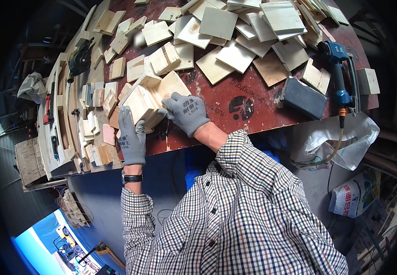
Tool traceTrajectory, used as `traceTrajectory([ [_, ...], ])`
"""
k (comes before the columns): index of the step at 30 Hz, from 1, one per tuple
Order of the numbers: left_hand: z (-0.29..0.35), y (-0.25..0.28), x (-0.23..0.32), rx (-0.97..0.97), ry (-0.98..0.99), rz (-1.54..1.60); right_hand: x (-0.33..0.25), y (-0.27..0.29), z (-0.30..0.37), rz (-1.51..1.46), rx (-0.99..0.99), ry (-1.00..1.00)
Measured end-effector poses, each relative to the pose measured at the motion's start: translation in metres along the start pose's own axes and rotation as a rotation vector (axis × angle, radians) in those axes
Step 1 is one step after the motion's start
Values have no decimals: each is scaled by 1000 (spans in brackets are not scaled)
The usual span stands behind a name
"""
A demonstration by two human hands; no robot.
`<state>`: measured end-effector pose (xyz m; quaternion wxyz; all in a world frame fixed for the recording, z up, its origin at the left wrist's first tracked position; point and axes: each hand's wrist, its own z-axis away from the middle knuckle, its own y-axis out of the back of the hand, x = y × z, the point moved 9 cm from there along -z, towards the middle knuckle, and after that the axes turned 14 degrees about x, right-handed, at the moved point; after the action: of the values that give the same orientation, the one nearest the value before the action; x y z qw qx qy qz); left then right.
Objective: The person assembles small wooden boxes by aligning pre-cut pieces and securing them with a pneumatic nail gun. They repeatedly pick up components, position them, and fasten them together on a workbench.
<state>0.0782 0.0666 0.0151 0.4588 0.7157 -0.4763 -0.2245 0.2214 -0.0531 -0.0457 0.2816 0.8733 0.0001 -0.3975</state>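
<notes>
— Where's the box?

— At the near-left edge of the bench point(253, 110), between both gloves. The left hand point(131, 137) clasps the wooden box point(144, 101) from below-left; the right hand point(187, 112) presses its right side, equally close. Its long side runs up-right.

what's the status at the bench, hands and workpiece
Left hand and right hand both gripping the small wooden box. Box on red table edge. Loose wood squares beyond, nail gun right.
</notes>
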Motion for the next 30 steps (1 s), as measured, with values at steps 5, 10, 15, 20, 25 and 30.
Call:
traceTrajectory([
  [5,1,-2,-1,-20,40,8,-8,-6,0,125,-122,71],
  [10,0,0,4,-10,53,39,-19,-7,2,235,-136,158],
  [15,8,10,4,77,237,121,-28,-6,-5,189,-234,116],
  [20,26,5,-7,287,525,381,-23,3,-5,-50,-156,35],
  [25,18,4,-2,235,456,296,-39,18,-13,-44,-43,225],
  [30,23,1,-9,258,460,260,-38,-16,-21,125,-277,270],
])
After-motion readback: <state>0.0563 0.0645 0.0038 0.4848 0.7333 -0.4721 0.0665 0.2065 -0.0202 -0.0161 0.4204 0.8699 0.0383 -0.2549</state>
